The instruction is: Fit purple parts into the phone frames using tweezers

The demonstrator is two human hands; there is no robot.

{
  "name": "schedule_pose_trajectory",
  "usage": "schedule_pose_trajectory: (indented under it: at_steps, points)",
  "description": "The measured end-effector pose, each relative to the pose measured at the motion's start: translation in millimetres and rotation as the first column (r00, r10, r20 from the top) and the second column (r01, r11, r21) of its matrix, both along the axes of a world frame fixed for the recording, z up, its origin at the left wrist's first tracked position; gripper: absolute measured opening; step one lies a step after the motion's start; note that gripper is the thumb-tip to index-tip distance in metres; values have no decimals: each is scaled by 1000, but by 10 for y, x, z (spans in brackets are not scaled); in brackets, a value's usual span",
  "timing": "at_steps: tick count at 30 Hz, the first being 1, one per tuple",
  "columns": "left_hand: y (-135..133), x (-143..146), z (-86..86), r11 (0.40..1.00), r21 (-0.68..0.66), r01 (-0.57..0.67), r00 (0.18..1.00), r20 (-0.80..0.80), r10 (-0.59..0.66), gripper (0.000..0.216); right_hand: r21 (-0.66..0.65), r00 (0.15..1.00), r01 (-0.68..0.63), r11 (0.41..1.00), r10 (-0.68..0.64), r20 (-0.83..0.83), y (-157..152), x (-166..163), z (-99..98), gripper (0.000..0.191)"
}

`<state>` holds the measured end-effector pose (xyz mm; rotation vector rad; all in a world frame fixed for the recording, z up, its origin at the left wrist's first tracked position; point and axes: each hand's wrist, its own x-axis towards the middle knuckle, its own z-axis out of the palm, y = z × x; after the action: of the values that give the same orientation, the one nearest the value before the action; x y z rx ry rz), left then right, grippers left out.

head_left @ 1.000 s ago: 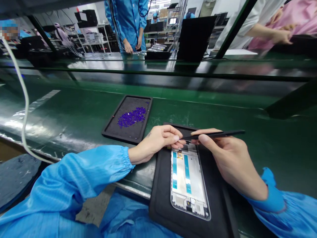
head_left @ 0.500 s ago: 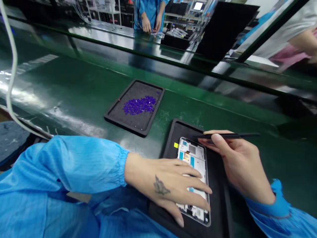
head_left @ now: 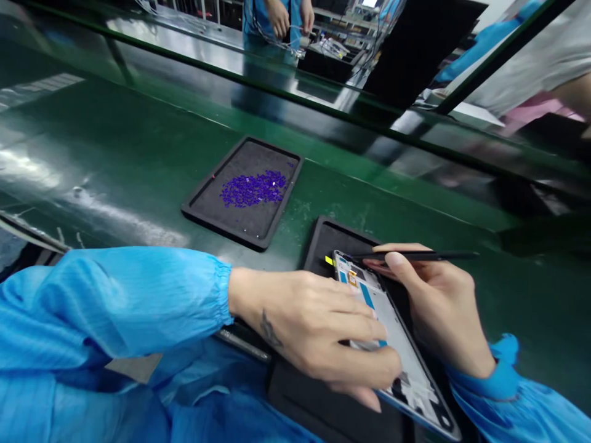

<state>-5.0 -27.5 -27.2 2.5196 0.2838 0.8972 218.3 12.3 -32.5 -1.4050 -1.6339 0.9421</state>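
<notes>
A phone frame (head_left: 392,317), silver inside with blue strips and a small orange flex cable, lies tilted over a black tray (head_left: 344,231). My left hand (head_left: 318,329) reaches across it, fingers bent over its inner face and thumb at the near long edge, gripping it. Part of the frame is hidden under that hand. In my right hand (head_left: 443,301) are slim black tweezers (head_left: 455,255), pinched between thumb and fingers. Their tips are near the frame's far end, close to a yellow tab (head_left: 329,260) at its corner.
Farther left stands a second black tray (head_left: 212,215) holding a heap of tiny purple pieces (head_left: 253,189). Both trays are on a green bench (head_left: 133,160). A rail runs across behind them. Beyond it, a co-worker's hands (head_left: 279,18) handle cables.
The phone frame has turned and tilted, its near end swinging right and its edge coming up. My left hand's fingers have bent round it. The tweezers stay near the frame's far end.
</notes>
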Motion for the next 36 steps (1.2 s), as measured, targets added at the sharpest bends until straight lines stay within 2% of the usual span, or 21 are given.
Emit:
schedule_pose_trajectory:
  at_steps: [2,4,8,11,12,14,16,17,21,29,36]
  points:
    - [10,-18,29,989,-144,-35,999,-21,32,26,41,997,-33,999,30,69,-14,6,11,27]
    - [9,-25,54,978,-200,-51,996,-82,35,26,70,994,-55,996,48,99,-24,11,20,26]
    - [-17,-9,73,996,-80,-45,990,-137,33,40,99,987,-78,992,63,149,-25,18,25,23]
    - [4,28,11,991,121,-60,990,-123,75,42,125,975,-106,986,78,206,-15,25,21,22]
    - [27,48,-26,966,245,-82,995,-29,92,41,135,972,-116,984,85,220,-11,28,18,23]
    - [88,94,-106,846,500,-184,967,245,66,46,155,965,-134,979,93,245,-6,37,10,24]
    - [147,136,-165,722,627,-293,897,441,-19,54,170,960,-142,975,94,265,-4,45,2,25]
    - [169,151,-179,698,643,-313,882,469,-36,56,173,958,-144,974,94,270,-4,48,-1,25]
    - [189,169,-166,708,635,-309,891,453,-17,55,175,957,-150,973,98,275,-3,49,1,22]
    - [173,178,-164,690,642,-333,881,473,-15,57,180,950,-172,969,115,290,12,70,10,23]
    - [158,161,-158,706,634,-314,892,451,-8,57,46,975,-183,982,175,139,25,53,76,24]
